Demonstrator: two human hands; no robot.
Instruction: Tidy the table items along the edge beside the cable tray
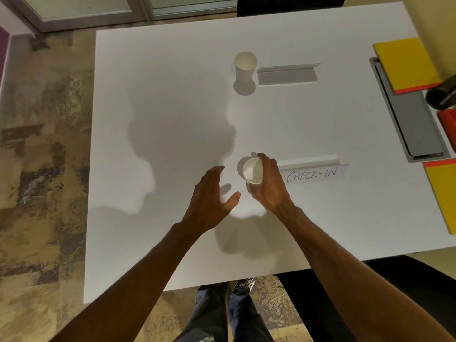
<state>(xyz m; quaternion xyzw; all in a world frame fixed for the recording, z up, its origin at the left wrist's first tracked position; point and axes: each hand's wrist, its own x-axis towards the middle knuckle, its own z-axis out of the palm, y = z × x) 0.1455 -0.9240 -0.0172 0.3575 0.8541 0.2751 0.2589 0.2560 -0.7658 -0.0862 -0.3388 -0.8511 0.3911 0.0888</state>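
Note:
A white paper cup stands upright near the middle of the white table, and my right hand is wrapped around its right side. My left hand hovers open just left of that cup, touching nothing. A folded paper sign reading "CHECK-IN" stands right of the cup. Farther back, a second white paper cup stands beside a blank folded sign. The grey cable tray is set into the table at the right.
Along the right edge lie a yellow folder with an orange strip, another yellow one and an orange item. A dark cylindrical object lies by the tray. A black chair back sits at the far edge.

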